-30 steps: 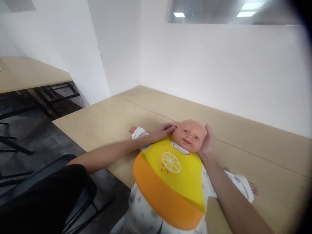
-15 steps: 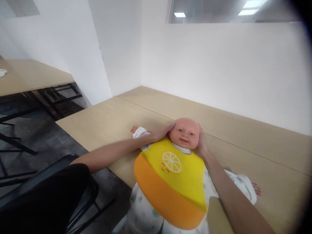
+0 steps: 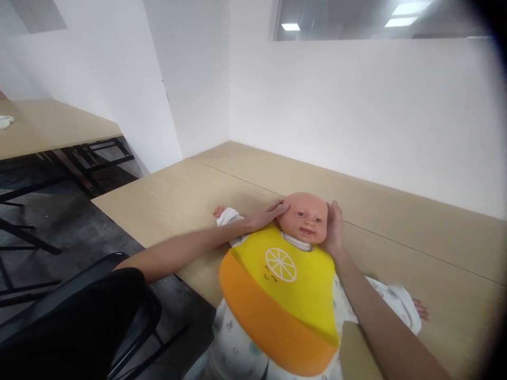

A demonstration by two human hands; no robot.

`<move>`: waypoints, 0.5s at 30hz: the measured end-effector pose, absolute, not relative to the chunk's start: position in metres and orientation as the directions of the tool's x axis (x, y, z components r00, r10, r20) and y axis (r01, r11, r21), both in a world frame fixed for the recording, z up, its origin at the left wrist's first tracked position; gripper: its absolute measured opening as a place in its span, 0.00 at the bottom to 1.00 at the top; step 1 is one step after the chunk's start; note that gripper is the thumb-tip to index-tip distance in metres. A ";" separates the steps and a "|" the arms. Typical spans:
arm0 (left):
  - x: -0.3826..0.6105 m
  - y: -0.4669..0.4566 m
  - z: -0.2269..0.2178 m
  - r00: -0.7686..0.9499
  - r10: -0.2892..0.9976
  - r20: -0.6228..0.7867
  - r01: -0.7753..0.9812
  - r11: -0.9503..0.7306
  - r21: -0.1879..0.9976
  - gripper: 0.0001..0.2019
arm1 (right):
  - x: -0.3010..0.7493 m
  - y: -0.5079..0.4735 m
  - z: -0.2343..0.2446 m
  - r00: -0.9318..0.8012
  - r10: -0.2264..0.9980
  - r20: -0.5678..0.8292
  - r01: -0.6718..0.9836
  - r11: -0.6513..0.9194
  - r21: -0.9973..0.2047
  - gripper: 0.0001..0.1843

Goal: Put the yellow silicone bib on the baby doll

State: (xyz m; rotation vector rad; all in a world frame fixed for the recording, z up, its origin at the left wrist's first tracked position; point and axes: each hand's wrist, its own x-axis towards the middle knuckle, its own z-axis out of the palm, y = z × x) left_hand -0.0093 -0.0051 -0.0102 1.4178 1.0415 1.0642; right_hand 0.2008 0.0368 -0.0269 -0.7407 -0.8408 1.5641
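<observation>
A baby doll [image 3: 303,208] lies on its back on the wooden table [image 3: 166,192], arms spread to the sides. It wears white patterned clothes and a yellow bib [image 3: 304,285] with an orange pocket and a citrus-slice print. My left hand [image 3: 271,214] holds one side of the doll's head, its fingers curving over the temple. Against the head's other side rests my right hand [image 3: 335,227], fingertips pointing up past the cheek; its palm is partly hidden behind the head. Together the two hands cradle the head between them.
A black folding chair [image 3: 152,311] stands at the table's near left edge. Farther left is another table [image 3: 59,121] with a white cloth [image 3: 5,122] on it. White walls [image 3: 356,116] bound the far side, with a window [image 3: 348,21] above.
The doll's head has turned and shifted slightly to the right between my hands. My right hand's fingers have come out more from behind the head and show upright beside it.
</observation>
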 end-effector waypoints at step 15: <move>-0.006 -0.012 0.002 0.345 0.931 0.123 0.018 -0.138 0.990 0.36 | 0.193 0.026 -0.013 -0.337 0.904 -0.262 -0.471 -0.403 -0.785 0.34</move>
